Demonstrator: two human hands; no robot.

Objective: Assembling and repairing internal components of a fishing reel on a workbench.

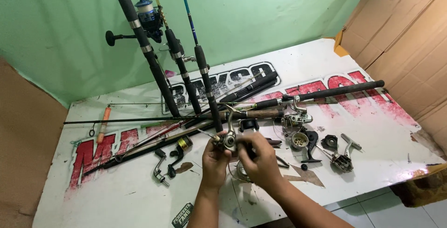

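Reel body: small silver spinning reel [228, 139] with a curved metal arm rising from it, held just above the surface near its front middle, between both hands.
Left hand: left hand [215, 159] curled closed round the lower left side of the reel body, fingers wrapped on it.
Right hand: right hand [260, 159] closed on the right side of the reel body, fingertips pinching a dark part there; what exactly is pinched cannot be told.
Beneath the hands: loose fishing line [238, 172] in a coil on the surface.
Right of the hands: round spool [299, 140], black crank handle [311, 151], dark round cap [329, 142], grey reel frame [343, 156] with a bent arm, all lying apart from one another.
Left of the hands: silver reel handle [159, 171], black bent handle [174, 158], small gold spool [185, 142].
Behind the hands: three upright rods [177, 56] leaning on the green wall [260, 14], one carrying a blue reel [148, 16]; further rods [326, 92] lying flat.
Far left: orange float [103, 124].
Surface: white surface [116, 195] with large red lettering.
Right side: brown cardboard [405, 37] standing against the wall.
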